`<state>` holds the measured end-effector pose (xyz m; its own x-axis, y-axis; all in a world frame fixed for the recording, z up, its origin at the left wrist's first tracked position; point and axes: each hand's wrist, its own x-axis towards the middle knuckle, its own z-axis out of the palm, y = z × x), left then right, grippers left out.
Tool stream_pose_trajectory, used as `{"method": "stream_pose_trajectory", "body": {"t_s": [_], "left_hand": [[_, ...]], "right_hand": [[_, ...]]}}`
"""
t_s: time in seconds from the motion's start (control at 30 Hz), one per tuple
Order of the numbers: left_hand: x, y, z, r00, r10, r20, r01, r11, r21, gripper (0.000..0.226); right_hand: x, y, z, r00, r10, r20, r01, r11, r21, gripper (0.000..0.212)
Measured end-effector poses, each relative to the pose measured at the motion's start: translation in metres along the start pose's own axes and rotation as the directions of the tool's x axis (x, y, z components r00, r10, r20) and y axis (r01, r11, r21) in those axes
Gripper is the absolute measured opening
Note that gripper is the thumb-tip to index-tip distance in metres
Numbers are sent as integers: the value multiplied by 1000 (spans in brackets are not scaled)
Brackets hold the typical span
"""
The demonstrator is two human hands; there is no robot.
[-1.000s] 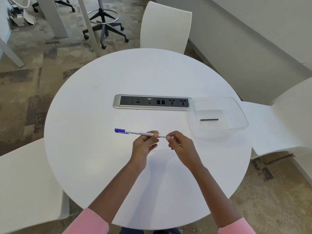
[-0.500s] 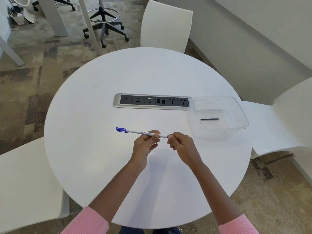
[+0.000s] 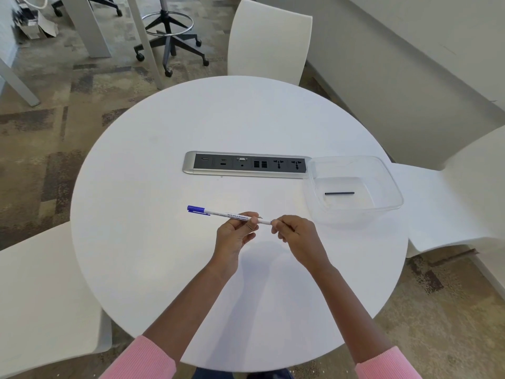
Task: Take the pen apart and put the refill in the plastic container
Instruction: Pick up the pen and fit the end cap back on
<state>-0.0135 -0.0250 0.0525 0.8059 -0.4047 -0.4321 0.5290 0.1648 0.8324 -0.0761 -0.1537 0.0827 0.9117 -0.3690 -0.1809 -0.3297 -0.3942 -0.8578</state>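
- The round white table [image 3: 164, 269] has bare room left and near.
- The plastic container [image 3: 388, 184] sits by the right edge, holding a dark stick [image 3: 339, 193].
- The left hand [image 3: 235, 236] pinches the pen [image 3: 224, 213] mid-barrel, above the table's middle.
- The right hand [image 3: 297, 236] grips its right end.

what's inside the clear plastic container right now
One short, thin black stick lies flat on the floor of the plastic container. Nothing else shows inside; the walls are clear, so little is hidden.
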Motion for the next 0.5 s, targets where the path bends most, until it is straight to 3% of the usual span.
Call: {"method": "stream_pose_trajectory", "body": {"t_s": [0.1, 0.27, 0.4, 0.5], "left_hand": [[0, -1, -1, 1000, 1, -8, -1, 1000, -8, 13], [2, 1, 0, 1000, 4, -22, -4, 1000, -13, 13], [2, 0, 2, 1000, 1, -10, -1, 1000, -6, 14], [2, 0, 1, 1000, -1, 4, 1, 1000, -3, 14]], "right_hand": [[0, -1, 1, 997, 57, 45, -60, 996, 63, 27], [-5, 3, 6, 994, -79, -78, 76, 996, -45, 3], [-3, 5, 3, 980, -180, -84, 162, 968, -193, 9], [0, 4, 1, 995, -96, -25, 93, 989, -118, 19]]}}
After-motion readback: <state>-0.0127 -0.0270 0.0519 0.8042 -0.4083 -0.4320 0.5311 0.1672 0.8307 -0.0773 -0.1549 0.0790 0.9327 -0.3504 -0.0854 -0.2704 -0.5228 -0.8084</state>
